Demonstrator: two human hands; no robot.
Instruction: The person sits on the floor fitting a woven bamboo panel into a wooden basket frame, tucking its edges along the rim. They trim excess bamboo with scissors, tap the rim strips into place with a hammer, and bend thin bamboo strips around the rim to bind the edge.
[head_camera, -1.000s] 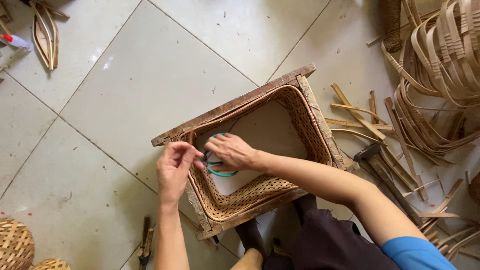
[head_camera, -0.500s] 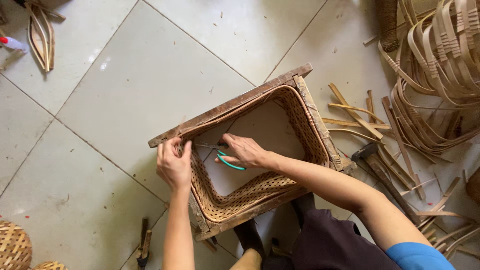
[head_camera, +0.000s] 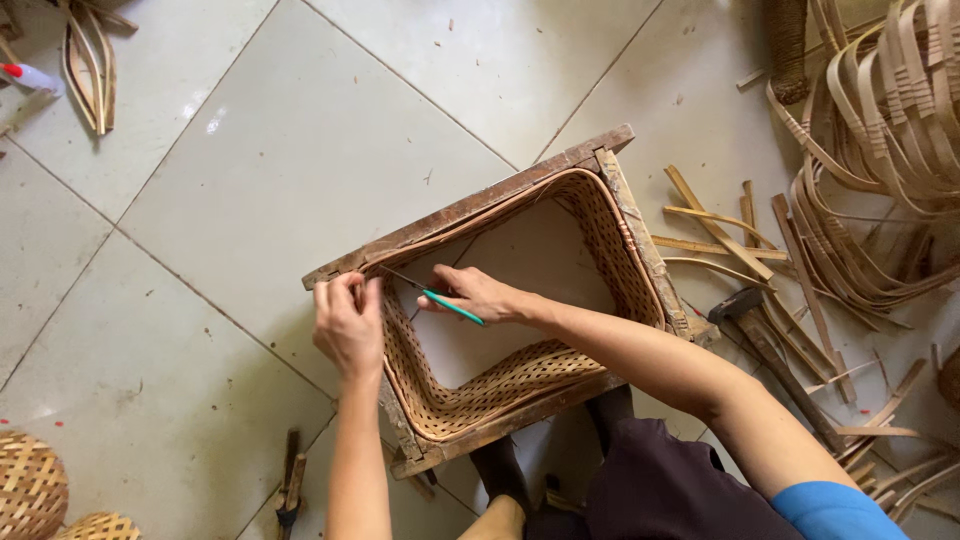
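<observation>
A bottomless woven cane basket (head_camera: 600, 225) sits inside a worn rectangular wooden frame (head_camera: 470, 208) on the tiled floor. My left hand (head_camera: 348, 325) grips the near-left corner of the frame and the basket rim. My right hand (head_camera: 478, 295) reaches inside the basket and holds a thin green-handled tool (head_camera: 450, 305), whose dark tip points toward the left corner near my left hand's fingers. The floor tile shows through the open middle of the basket.
A hammer (head_camera: 765, 335) lies right of the frame among loose cane strips (head_camera: 715, 230). Bundles of bent cane (head_camera: 880, 130) fill the upper right. Woven baskets (head_camera: 30, 485) sit at the lower left, pliers (head_camera: 290, 485) near my knee, more cane loops (head_camera: 85, 60) at the upper left.
My right hand has shifted right and turned the green tool from a curled position to pointing at the left corner. My left hand has moved onto the frame corner.
</observation>
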